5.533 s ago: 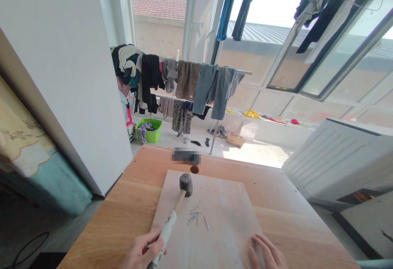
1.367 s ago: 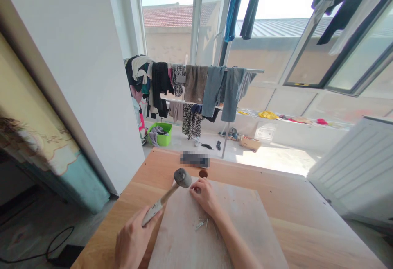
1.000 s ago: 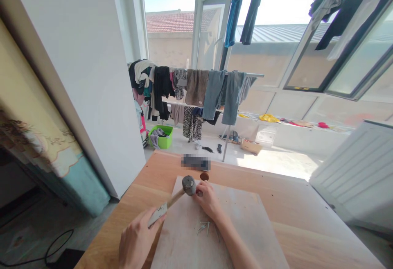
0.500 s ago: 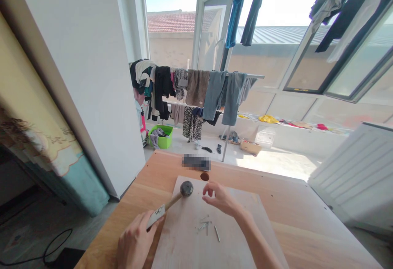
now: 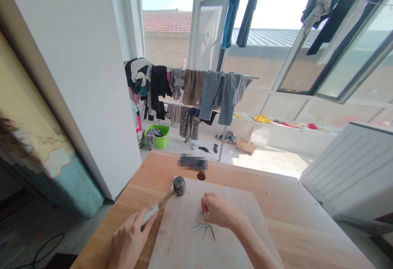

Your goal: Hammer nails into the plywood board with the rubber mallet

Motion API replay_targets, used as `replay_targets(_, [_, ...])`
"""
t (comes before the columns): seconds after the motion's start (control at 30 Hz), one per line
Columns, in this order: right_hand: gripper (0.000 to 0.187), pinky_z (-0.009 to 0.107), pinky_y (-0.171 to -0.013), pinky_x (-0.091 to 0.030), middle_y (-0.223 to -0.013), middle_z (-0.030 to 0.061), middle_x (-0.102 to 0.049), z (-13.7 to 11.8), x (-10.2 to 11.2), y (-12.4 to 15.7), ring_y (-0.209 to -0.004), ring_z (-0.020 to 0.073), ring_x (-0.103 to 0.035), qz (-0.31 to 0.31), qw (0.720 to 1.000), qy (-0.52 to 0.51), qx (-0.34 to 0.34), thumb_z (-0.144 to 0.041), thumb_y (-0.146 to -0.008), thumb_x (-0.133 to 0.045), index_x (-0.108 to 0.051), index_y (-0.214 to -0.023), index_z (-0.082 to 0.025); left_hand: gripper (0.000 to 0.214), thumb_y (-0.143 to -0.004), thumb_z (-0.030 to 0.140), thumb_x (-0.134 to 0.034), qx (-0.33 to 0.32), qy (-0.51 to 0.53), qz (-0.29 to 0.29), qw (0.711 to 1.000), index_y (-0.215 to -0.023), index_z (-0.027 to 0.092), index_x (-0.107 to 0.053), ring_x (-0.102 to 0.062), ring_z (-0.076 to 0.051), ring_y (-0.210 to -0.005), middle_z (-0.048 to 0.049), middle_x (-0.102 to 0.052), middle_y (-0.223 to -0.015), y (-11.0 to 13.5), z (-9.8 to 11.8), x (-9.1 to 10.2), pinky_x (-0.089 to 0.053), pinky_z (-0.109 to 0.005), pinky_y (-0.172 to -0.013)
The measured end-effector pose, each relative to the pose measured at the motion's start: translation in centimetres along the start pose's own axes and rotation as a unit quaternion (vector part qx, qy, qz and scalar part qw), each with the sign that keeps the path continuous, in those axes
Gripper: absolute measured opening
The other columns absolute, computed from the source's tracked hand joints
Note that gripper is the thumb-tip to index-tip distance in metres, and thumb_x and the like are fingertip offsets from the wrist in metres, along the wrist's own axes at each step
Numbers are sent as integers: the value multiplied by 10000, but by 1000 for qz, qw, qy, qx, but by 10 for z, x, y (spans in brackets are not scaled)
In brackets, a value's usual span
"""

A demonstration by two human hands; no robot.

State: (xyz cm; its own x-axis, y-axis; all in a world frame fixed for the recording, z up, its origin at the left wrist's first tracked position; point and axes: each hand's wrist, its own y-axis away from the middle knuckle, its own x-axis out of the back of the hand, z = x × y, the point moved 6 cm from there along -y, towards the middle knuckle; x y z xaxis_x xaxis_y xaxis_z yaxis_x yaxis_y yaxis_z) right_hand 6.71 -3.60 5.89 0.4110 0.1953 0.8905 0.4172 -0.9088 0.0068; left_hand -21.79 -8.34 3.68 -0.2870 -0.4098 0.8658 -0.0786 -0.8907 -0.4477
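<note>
My left hand [image 5: 130, 236] grips the pale-labelled handle of a mallet [image 5: 179, 186] with a dark, rounded head. The head is over the upper left corner of a pale wooden board [image 5: 181, 248]. Above the middle of that board, my right hand [image 5: 217, 211] has its fingers curled together in a pinch on a nail [image 5: 200, 212], whose thin end shows left of the fingertips; the rest is hidden. Several loose nails [image 5: 201, 229] lie just below the hand. One thicker metal piece [image 5: 213, 232] lies slanted beside them.
The board lies on a wooden table [image 5: 294, 220] with a round hole [image 5: 201, 176] near its far edge. A blurred dark object [image 5: 193, 161] is by that edge. Beyond stand a laundry rack [image 5: 251, 77] and a green basket [image 5: 162, 142]. A white cabinet [image 5: 76, 76] rises at left.
My right hand has moved down toward the nails, and its loosely curled fingers have closed. My left hand and the mallet have shifted slightly left. The view has turned a little right.
</note>
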Motion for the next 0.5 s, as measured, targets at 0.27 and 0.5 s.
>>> replay_targets(0.27, [168,248,-562,-273,-660,-3,-584,10,14,-18,-604,139,-481,64,998,8,-8,-46,-679,-514,-575,-719,-197,353,-997,489,-406,-23,-17,12,1000,-997,243,-659,-684,-189,-699,-28,-711,-805,3,8,2,-436,-259,-568])
replay_targets(0.5, [171,244,-623,-334,-757,13,-594,14,7,-37,-671,143,-511,97,995,-16,4,-39,-746,-532,-615,-768,-187,348,-999,479,-410,-24,-21,18,999,-997,238,-660,-675,-179,-693,-27,-705,-804,4,3,-4,-442,-261,-592])
